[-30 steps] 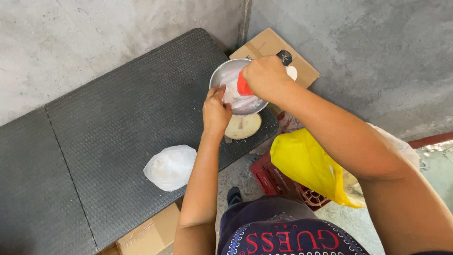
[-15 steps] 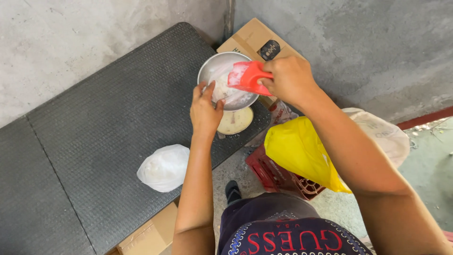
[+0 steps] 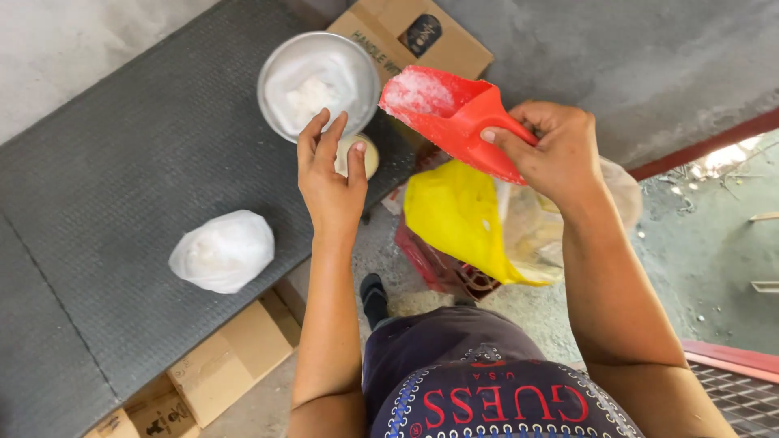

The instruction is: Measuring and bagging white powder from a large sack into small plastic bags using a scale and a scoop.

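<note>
Right hand (image 3: 552,150) grips the red scoop (image 3: 454,113), tilted to retain white powder. Left hand (image 3: 331,174), fingers spread, steadies the bag-lined metal bowl (image 3: 318,81) on the tabletop (image 3: 122,178).

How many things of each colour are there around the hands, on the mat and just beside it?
Red: 1, the scoop held in the right hand.
White: 1, the tied bag on the mat.
Silver: 1, the bowl lined with a white bag, by the left hand.
Yellow: 1, the bag.
Brown: 1, the box behind the bowl.
Total: 5.
</note>
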